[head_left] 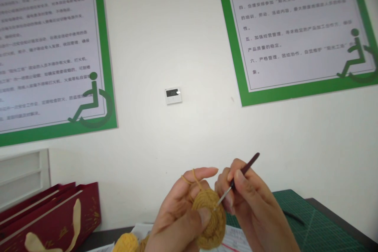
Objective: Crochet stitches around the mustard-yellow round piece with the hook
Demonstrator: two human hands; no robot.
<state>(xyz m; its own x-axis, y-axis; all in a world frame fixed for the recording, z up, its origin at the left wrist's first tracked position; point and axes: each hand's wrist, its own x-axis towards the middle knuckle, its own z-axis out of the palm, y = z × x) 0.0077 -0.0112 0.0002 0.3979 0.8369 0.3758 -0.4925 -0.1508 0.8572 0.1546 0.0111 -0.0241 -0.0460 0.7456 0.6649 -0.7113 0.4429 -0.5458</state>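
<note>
A white wall point(141, 43) is filling most of the view, and two green-framed posters, the left poster point(44, 47) and the right poster point(283, 35), are hanging on it. Below, a dark table point(99, 240) is showing only in parts along its far edge. A green cutting mat point(325, 224) is covering its right side, and dark red paper bags point(56, 228) with pale ribbon handles are standing at its left end. White printed papers point(236, 236) are lying between them.

Above these papers, the left hand point(180, 216) and the right hand point(254, 195) are working close together. The left hand is pinching a crocheted disc point(217, 226), with its thumb pressing on the front. The disc is facing the viewer and is hovering above the table. It is looking round, mustard-yellow and thick, with its stitches running in rings around the middle and its edge appearing ribbed.

A brighter yellow yarn ball point(126, 243) is resting to the left, near the papers. A small white wall thermostat point(173, 96) is sitting between the posters. The right hand's thumb and fingers are gripping a crochet hook point(247, 166) by its dark handle; its metal tip is touching the stitches near the disc's middle. A thin yarn strand point(197, 180) is looping over the left index finger, which is stretching out.
</note>
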